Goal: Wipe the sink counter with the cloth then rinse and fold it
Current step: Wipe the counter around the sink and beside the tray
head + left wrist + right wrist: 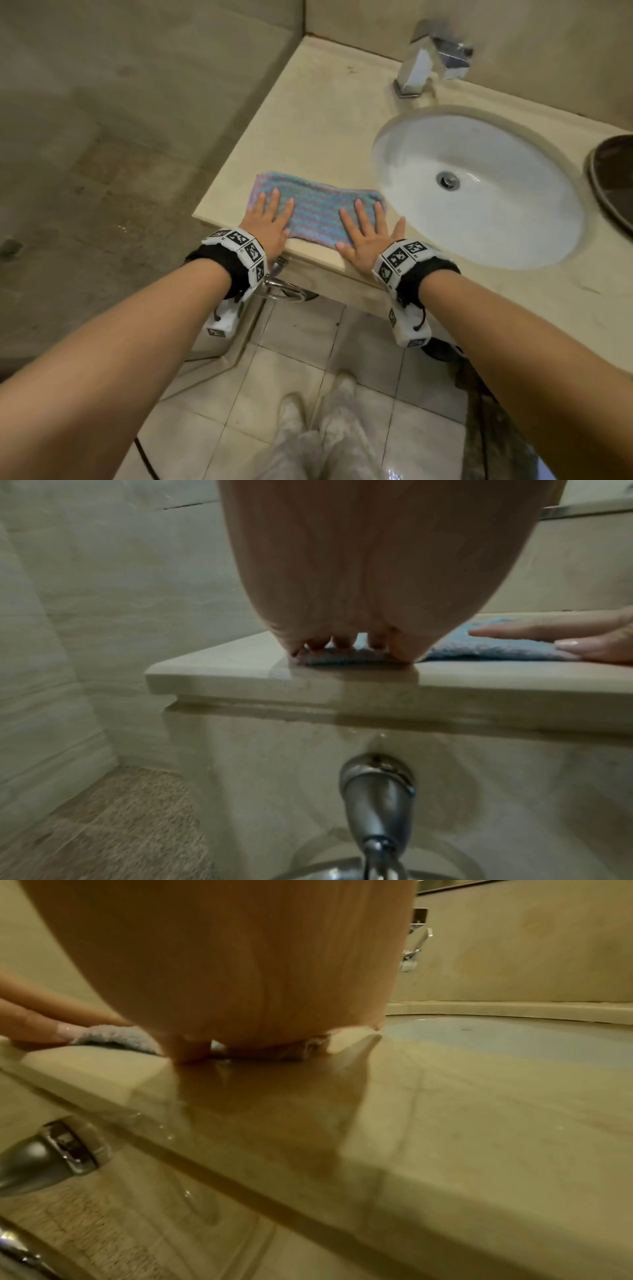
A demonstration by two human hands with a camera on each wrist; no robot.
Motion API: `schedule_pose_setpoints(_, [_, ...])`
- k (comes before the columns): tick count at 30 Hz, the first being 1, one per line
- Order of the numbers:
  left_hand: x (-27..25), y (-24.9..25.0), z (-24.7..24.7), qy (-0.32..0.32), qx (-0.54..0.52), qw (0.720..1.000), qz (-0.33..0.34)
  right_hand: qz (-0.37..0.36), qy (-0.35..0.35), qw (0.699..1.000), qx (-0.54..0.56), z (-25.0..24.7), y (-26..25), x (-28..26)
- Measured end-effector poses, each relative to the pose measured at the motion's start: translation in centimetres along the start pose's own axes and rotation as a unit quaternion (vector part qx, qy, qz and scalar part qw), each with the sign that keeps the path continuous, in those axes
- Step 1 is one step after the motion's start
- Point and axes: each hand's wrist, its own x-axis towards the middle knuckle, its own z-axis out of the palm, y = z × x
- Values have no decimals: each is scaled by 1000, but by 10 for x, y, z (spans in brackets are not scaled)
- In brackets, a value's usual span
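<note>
A blue and pink striped cloth (317,209) lies folded flat on the beige counter (308,137), close to its front edge and left of the sink. My left hand (270,222) presses flat on the cloth's left end, fingers straight. My right hand (364,229) lies flat on its right end, fingers spread, thumb out toward the sink. In the left wrist view the cloth (479,647) shows under my palm, with the right hand's fingers (534,631) resting on it. In the right wrist view the cloth (116,1038) peeks out left of my palm.
The white oval sink (479,192) sits right of the cloth, with a chrome faucet (428,58) behind it. A dark round object (613,178) is at the counter's far right. A metal towel ring (284,291) hangs below the counter front. Tiled floor lies beneath.
</note>
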Motion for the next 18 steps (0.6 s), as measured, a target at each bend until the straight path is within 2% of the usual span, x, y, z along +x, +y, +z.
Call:
schedule_pose_setpoints(8, [9, 39, 1, 21, 9, 999, 48, 34, 3, 999, 29, 17, 38, -22])
schedule_pose_setpoints(18, [3, 88, 4, 12, 7, 1000, 24, 7, -4, 999, 41, 31, 82, -43])
